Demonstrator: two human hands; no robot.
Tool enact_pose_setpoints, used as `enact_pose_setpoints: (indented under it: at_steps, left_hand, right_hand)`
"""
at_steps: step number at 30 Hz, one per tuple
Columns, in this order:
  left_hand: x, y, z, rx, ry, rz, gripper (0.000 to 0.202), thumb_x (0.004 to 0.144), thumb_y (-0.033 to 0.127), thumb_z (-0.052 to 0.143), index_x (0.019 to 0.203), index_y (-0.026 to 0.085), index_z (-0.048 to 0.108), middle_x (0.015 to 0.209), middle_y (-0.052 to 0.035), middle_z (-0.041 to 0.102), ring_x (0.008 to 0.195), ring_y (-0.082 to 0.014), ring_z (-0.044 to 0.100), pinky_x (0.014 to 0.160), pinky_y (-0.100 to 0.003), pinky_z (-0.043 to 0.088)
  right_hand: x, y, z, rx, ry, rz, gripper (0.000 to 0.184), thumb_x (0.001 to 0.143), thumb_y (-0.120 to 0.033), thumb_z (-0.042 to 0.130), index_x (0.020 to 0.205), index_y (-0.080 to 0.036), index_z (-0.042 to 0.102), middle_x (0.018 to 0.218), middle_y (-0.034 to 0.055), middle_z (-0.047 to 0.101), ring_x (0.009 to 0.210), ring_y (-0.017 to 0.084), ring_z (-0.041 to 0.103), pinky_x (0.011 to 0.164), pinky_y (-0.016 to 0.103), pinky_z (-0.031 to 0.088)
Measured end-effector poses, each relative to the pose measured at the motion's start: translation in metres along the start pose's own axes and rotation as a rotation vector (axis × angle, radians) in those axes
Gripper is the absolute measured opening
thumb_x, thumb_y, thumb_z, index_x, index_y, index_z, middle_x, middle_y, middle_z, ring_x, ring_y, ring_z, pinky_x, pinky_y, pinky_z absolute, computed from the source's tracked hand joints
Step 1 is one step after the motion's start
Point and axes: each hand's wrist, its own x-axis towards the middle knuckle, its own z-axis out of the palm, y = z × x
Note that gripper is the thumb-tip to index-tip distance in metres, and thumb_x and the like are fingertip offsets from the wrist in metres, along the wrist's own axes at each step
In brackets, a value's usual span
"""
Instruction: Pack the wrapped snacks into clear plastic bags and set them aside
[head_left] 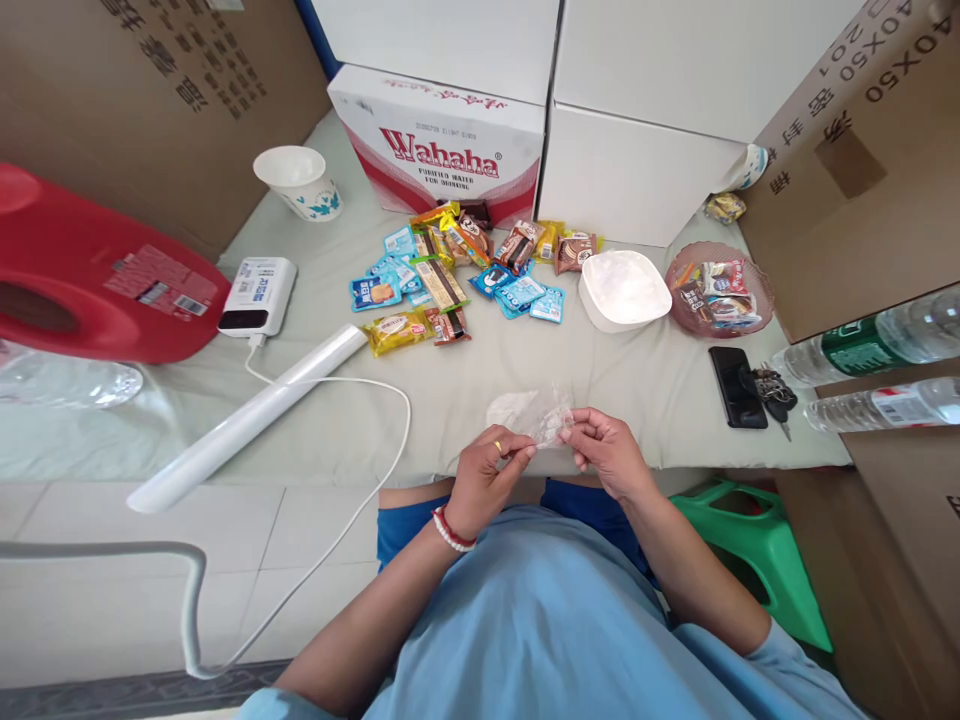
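A small clear plastic bag (546, 418) is pinched between both hands, just above the near edge of the covered table. My left hand (489, 472), with a gold ring on a finger, closes thumb and fingertips on the bag's left side. On the other side, my right hand (606, 452) grips the bag's edge between thumb and fingers. Beyond them lie several wrapped snacks (442, 284) in blue, yellow and brown packets. A white square tub (625, 292) stands to their right, beside a pink glass bowl (688, 262) holding more packets.
On the left are a red jug (97, 270), a paper cup (298, 182), a power bank (258, 296) with a white cable and a white roll (251, 420). A phone (738, 388), keys (775, 392) and plastic bottles (885, 335) lie right. A Wahaha carton (442, 145) stands behind.
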Motion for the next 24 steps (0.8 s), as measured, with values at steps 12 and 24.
enact_pose_setpoints:
  at_steps: [12,24]
  left_hand:
    - [0.014,-0.008,-0.016,-0.294,-0.023,-0.371,0.031,0.082,0.049,0.077,0.088,0.019,0.074,0.081,-0.0028,0.072,0.073,-0.0151,0.061,0.071,-0.028,0.049]
    - [0.021,0.001,-0.031,-0.411,0.063,-0.418,0.050,0.096,0.066,0.051,0.093,0.019,0.065,0.085,-0.0036,0.065,0.069,-0.0135,0.055,0.058,-0.025,0.042]
  right_hand:
    - [0.003,0.002,0.025,-0.062,-0.126,0.032,0.046,0.067,-0.045,0.090,0.101,-0.023,0.068,0.104,0.0036,0.065,0.086,0.016,0.058,0.060,0.025,0.054]
    - [0.015,0.008,0.033,-0.552,-0.252,-0.357,0.018,0.096,-0.037,0.063,0.087,-0.021,0.064,0.079,0.0000,0.059,0.070,0.013,0.052,0.065,0.026,0.042]
